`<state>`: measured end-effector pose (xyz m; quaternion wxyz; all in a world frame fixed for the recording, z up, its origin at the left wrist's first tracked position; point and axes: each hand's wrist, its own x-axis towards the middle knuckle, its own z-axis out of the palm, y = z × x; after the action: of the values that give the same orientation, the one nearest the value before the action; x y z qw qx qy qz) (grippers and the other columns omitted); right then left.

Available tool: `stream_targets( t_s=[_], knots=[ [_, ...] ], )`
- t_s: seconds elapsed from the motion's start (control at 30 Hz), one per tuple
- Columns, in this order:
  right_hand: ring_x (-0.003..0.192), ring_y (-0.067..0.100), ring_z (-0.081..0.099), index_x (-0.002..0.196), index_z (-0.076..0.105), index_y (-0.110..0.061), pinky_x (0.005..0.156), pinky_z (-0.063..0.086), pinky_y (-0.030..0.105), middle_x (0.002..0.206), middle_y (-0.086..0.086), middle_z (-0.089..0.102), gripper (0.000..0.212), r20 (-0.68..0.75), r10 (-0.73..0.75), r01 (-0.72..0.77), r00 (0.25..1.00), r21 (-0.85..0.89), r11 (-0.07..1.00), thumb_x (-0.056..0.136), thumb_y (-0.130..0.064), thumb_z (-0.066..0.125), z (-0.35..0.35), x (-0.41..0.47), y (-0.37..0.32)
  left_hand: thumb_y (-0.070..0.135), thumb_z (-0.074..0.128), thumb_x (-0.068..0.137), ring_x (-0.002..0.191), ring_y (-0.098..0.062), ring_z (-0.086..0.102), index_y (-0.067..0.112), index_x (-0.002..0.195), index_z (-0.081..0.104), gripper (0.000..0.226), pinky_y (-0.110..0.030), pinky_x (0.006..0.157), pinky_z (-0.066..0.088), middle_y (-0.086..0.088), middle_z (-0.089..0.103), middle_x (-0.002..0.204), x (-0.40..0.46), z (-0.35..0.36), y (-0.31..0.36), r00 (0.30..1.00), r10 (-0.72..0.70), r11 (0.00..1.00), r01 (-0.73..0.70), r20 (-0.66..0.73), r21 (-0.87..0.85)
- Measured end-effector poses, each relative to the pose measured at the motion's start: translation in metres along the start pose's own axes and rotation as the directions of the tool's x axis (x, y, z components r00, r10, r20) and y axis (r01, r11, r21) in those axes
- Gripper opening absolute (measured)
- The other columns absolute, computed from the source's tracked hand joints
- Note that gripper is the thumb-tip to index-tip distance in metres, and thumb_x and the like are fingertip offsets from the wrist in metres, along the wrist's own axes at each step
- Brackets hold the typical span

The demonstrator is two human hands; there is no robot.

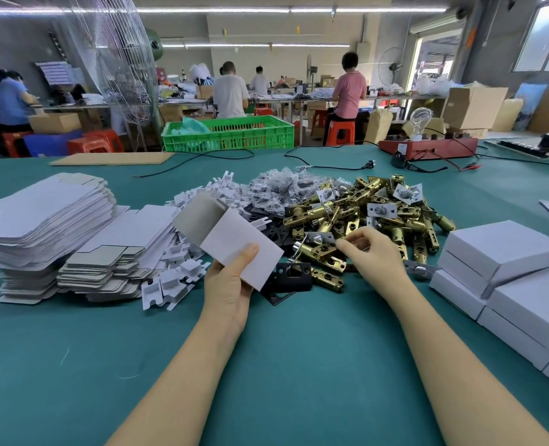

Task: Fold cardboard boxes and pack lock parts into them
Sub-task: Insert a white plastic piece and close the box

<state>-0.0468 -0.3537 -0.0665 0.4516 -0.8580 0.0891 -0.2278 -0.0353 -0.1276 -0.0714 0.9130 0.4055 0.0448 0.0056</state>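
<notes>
A teal-covered work table [282, 365] fills the view. At its left sits a tall stack of flat white box blanks [46, 217], with a lower, slumped stack [118, 262] just beside it and small white die-cut inserts [170, 283] spilled at its foot. At the right edge, closed white boxes [505, 246] are piled in layers. In the middle lies a heap of brass latch bolts [363, 214], some with silver faceplates, and behind it a mound of small clear bags [282, 191] with dark contents. Black strike plates [290, 278] lie at the heap's near edge. The left hand [229, 284] grasps a folded white box [234, 243], thumb on its top face, the grey-lined open end tilted up and away above the table. The right hand [371, 249] reaches into the near side of the brass heap, its fingers curled around a small silver piece [323, 238].
</notes>
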Motion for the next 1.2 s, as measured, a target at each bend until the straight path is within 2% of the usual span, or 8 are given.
stream_targets(
  t_s=[0.27, 0.4, 0.6, 0.73, 0.9, 1.0, 1.1, 1.2],
  knots=[
    [0.066, 0.006, 0.051, 0.096, 0.057, -0.024, 0.059, 0.039, 0.022, 0.069, -0.006, 0.056, 0.014, -0.08, 0.027, -0.022, 0.996, 0.071, 0.997, 0.09, -0.034, 0.063, 0.013, -0.008, -0.007, -0.002, 0.076, 0.073, 0.069, -0.009, 0.072, 0.012, 0.092, 0.064, 0.027, -0.033, 0.066, 0.06, 0.006, 0.076, 0.075, 0.003, 0.0, -0.003, 1.0, 0.007, 0.999, -0.006, -0.018, 0.053],
    [0.069, 0.009, 0.054, 0.1, 0.055, -0.024, 0.06, 0.041, 0.024, 0.072, -0.005, 0.058, 0.015, -0.164, 0.0, 0.015, 0.986, 0.088, 0.996, 0.091, -0.035, 0.061, 0.014, -0.009, -0.018, 0.012, 0.085, 0.064, 0.081, -0.017, 0.072, 0.01, 0.091, 0.069, 0.031, -0.037, 0.078, 0.057, 0.0, 0.076, 0.086, -0.007, 0.002, -0.006, 0.99, 0.094, 0.929, -0.126, 0.105, 0.348],
    [0.069, 0.01, 0.051, 0.111, 0.055, -0.013, 0.063, 0.035, 0.029, 0.074, -0.009, 0.055, 0.019, -0.329, -0.199, 0.181, 0.923, -0.085, 0.98, 0.094, -0.022, 0.057, 0.02, 0.02, -0.048, 0.007, 0.084, 0.071, 0.083, -0.003, 0.07, 0.027, 0.092, 0.071, 0.032, -0.016, 0.067, 0.053, 0.014, 0.075, 0.09, -0.014, 0.003, -0.011, 0.94, 0.179, 0.79, -0.313, 0.29, 0.527],
    [0.084, 0.022, 0.056, 0.115, 0.056, -0.006, 0.068, 0.037, 0.031, 0.093, 0.005, 0.06, 0.021, -0.051, -0.379, 0.348, 0.924, -0.299, 0.889, 0.094, -0.009, 0.051, 0.044, 0.062, -0.071, 0.018, 0.081, 0.065, 0.087, -0.019, 0.061, -0.001, 0.095, 0.065, 0.039, -0.055, 0.088, 0.051, -0.011, 0.069, 0.092, -0.018, 0.006, -0.01, 0.914, 0.162, 0.774, -0.351, 0.371, 0.527],
    [0.108, 0.032, 0.054, 0.129, 0.046, -0.009, 0.078, 0.045, 0.035, 0.127, 0.014, 0.052, 0.034, 0.412, -0.345, 0.534, 0.843, -0.565, 0.629, 0.095, -0.014, 0.048, 0.081, 0.105, -0.077, 0.012, 0.081, 0.067, 0.092, -0.017, 0.067, 0.03, 0.095, 0.073, 0.034, -0.033, 0.078, 0.056, -0.003, 0.074, 0.097, -0.015, 0.005, -0.011, 0.895, 0.14, 0.8, -0.354, 0.423, 0.485],
    [0.115, 0.031, 0.053, 0.142, 0.035, -0.023, 0.079, 0.045, 0.036, 0.135, 0.012, 0.047, 0.045, 0.507, -0.241, 0.542, 0.827, -0.608, 0.579, 0.099, -0.029, 0.045, 0.099, 0.115, -0.072, 0.013, 0.081, 0.069, 0.091, -0.021, 0.067, 0.032, 0.094, 0.072, 0.033, -0.04, 0.079, 0.056, -0.003, 0.074, 0.095, -0.013, 0.005, -0.012, 0.894, 0.151, 0.783, -0.37, 0.423, 0.501],
    [0.106, 0.026, 0.059, 0.141, 0.032, -0.04, 0.069, 0.044, 0.033, 0.119, 0.003, 0.062, 0.04, 0.554, -0.222, 0.591, 0.802, -0.685, 0.426, 0.102, -0.036, 0.033, 0.11, 0.115, -0.061, 0.012, 0.082, 0.069, 0.095, -0.035, 0.066, 0.033, 0.094, 0.072, 0.034, -0.053, 0.083, 0.054, -0.006, 0.073, 0.096, -0.013, 0.005, -0.011, 0.889, 0.16, 0.778, -0.382, 0.43, 0.499],
    [0.088, 0.025, 0.062, 0.127, 0.044, -0.036, 0.055, 0.039, 0.029, 0.101, 0.001, 0.067, 0.031, 0.491, -0.26, 0.553, 0.831, -0.684, 0.476, 0.099, -0.025, 0.036, 0.113, 0.115, -0.058, 0.009, 0.081, 0.069, 0.097, -0.032, 0.066, 0.037, 0.094, 0.072, 0.04, -0.052, 0.085, 0.054, -0.002, 0.074, 0.097, -0.014, 0.005, -0.01, 0.886, 0.144, 0.774, -0.378, 0.44, 0.508]
  ],
)
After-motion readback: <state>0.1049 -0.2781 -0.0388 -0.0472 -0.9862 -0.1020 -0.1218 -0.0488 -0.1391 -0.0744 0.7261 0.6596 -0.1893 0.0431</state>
